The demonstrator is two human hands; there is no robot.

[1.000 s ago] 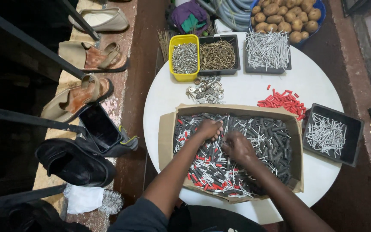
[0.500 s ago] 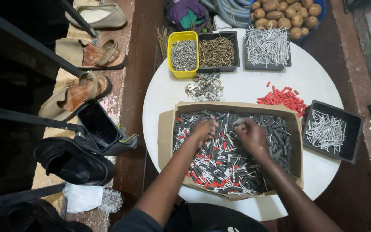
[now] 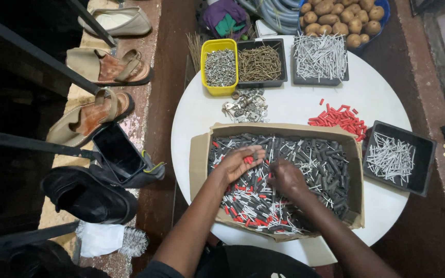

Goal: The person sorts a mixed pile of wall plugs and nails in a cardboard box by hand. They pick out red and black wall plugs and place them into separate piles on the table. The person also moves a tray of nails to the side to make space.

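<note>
Round white bench (image 3: 294,105) on a dark reddish-brown floor (image 3: 166,56). Left side: black metal bars, a stone ledge with tan sandals (image 3: 110,67), black shoes (image 3: 86,193) below. Far edge: blue basin of potatoes (image 3: 343,15), coiled hose (image 3: 279,13), purple cloth.

On the bench, back row: yellow tray (image 3: 220,67) of small silver screws, black tray (image 3: 261,63) of brass-coloured screws, black tray (image 3: 319,57) of long silver nails. Loose metal brackets (image 3: 245,105) in front of them. Pile of red wall plugs (image 3: 338,117) toward the right. Another black tray (image 3: 400,157) of silver nails at the right edge.

Cardboard box (image 3: 284,128) sits centre-front on the bench, near flap folded down. Filled with a mixed heap (image 3: 320,164): grey plugs, red plugs, silver nails, all jumbled. Red denser at the near left, grey at the far right.

Both hands are inside the box, on the heap. Left hand (image 3: 237,163): palm half up, fingers loosely curled, a few red plugs cupped in it. Right hand (image 3: 287,177): palm down, just beside the left, fingers bent into the pile; cannot tell whether it pinches anything.
</note>
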